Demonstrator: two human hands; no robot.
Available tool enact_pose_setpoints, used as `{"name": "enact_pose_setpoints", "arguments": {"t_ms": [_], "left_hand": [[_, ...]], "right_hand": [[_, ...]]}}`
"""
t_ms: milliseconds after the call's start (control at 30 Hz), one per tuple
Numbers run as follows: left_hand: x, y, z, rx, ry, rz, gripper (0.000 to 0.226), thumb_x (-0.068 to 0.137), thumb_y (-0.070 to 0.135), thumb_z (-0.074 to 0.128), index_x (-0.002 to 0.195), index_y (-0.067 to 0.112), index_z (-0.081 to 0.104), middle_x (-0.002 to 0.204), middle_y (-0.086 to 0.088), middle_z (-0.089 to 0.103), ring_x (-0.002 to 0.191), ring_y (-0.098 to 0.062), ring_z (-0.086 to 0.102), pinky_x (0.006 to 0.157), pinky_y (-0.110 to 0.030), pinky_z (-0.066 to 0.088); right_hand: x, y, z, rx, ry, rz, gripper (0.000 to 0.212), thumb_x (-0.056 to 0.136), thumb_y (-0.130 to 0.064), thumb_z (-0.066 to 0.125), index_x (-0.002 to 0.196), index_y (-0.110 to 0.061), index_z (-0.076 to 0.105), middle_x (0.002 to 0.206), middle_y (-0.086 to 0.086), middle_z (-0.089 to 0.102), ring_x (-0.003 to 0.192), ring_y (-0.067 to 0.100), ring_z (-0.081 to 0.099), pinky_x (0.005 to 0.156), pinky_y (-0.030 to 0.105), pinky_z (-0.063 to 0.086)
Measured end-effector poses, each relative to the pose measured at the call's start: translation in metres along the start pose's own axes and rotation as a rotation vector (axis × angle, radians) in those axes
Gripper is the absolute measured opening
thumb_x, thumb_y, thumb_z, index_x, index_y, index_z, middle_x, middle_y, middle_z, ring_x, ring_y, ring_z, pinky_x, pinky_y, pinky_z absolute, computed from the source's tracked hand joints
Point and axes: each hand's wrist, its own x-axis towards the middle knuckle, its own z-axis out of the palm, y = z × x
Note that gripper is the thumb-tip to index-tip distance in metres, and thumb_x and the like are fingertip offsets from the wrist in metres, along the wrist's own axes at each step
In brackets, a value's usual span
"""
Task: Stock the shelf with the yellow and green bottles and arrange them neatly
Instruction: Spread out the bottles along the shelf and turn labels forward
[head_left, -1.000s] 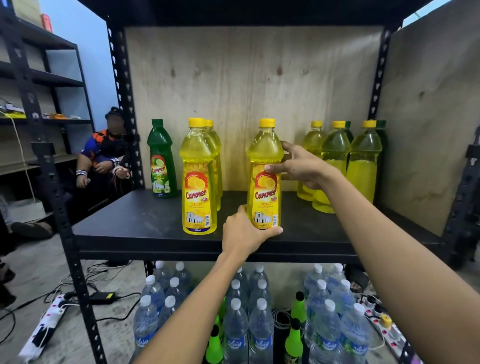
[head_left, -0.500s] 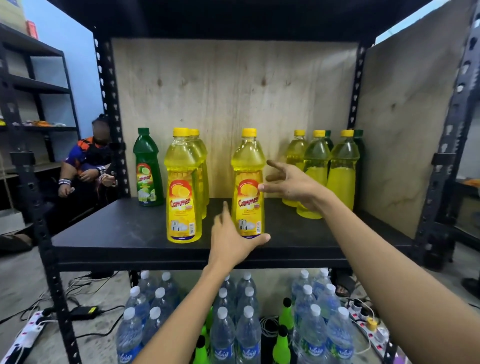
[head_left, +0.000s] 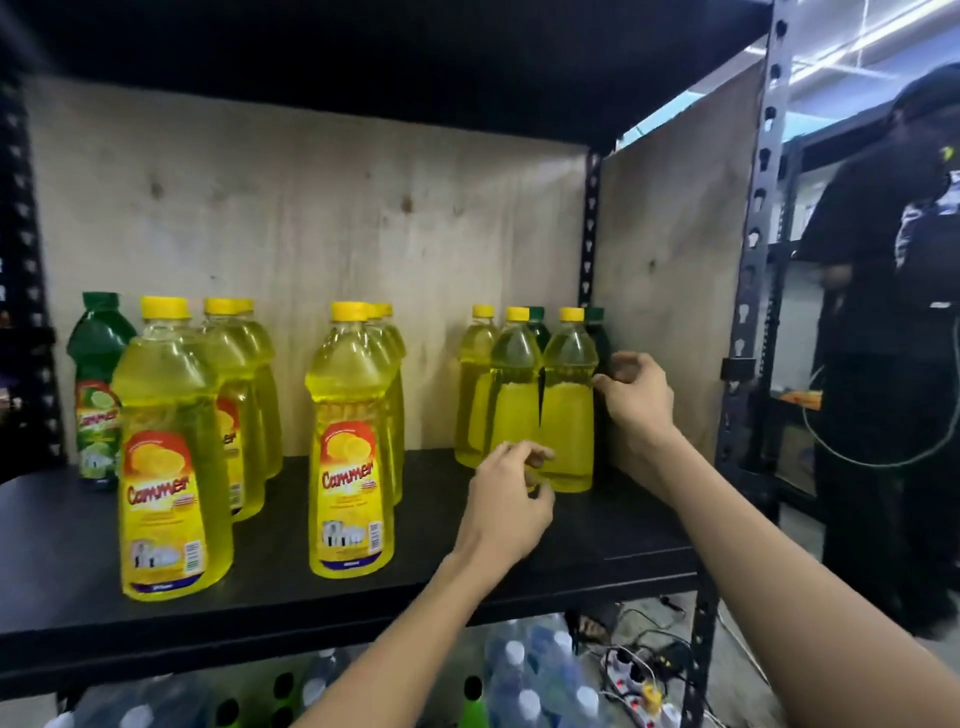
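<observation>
The middle yellow bottle (head_left: 350, 447) is released; both hands are now beside the right-hand bottle group (head_left: 540, 400): left hand (head_left: 506, 499), right hand (head_left: 631, 395).

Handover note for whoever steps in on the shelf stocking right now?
Left hand: empty, fingers curled at the base of the right-hand cluster of unlabelled-side yellow plastic bottles.
Right hand: empty, at that cluster's right edge, near a dark green bottle behind.
Black metal shelf: labelled yellow bottles in two front-to-back rows, left and middle; one labelled green bottle back left.
Done: bottles upright on the shelf.
Left: turn the right cluster's labels forward, align it.
</observation>
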Motion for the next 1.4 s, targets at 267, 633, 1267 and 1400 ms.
{"name": "enact_pose_setpoints", "arguments": {"t_ms": [267,633,1267,1400], "left_hand": [[0.054,-0.008,0.07,-0.07,-0.019,-0.309,0.065,0.086,0.021,0.073,0.144,0.02,0.043,0.133,0.0,0.053,0.12,-0.018,0.054,0.101,-0.035,0.049],[0.045,-0.012,0.085,-0.073,-0.059,-0.389,0.085,0.085,0.025,0.075,0.153,0.014,0.027,0.146,-0.006,0.041,0.136,-0.025,0.04,0.112,-0.036,0.037],[0.037,0.016,0.092,-0.123,0.056,-0.463,0.097,0.082,0.035,0.077,0.155,0.015,0.015,0.153,-0.005,0.029,0.142,-0.025,0.034,0.113,-0.037,0.036],[0.027,0.021,0.086,0.005,0.093,-0.454,0.107,0.075,0.049,0.078,0.155,0.017,0.014,0.152,-0.003,0.032,0.141,-0.024,0.035,0.111,-0.043,0.036]], "right_hand": [[0.054,0.009,0.021,-0.016,-0.207,0.011,0.09,0.063,-0.044,0.087,0.141,-0.025,0.046,0.132,0.005,0.06,0.116,0.022,0.059,0.098,0.044,0.052],[0.051,0.017,0.019,-0.144,-0.225,-0.065,0.077,0.072,-0.026,0.086,0.14,-0.018,0.05,0.122,0.004,0.067,0.113,0.023,0.062,0.097,0.041,0.052],[0.003,-0.012,-0.001,-0.275,-0.211,-0.207,0.067,0.076,-0.03,0.083,0.132,-0.012,0.051,0.121,0.009,0.066,0.113,0.029,0.061,0.096,0.042,0.051],[-0.001,-0.015,-0.002,-0.291,-0.209,-0.17,0.063,0.074,-0.04,0.082,0.125,-0.015,0.055,0.113,0.006,0.068,0.109,0.029,0.063,0.093,0.049,0.053]]}}
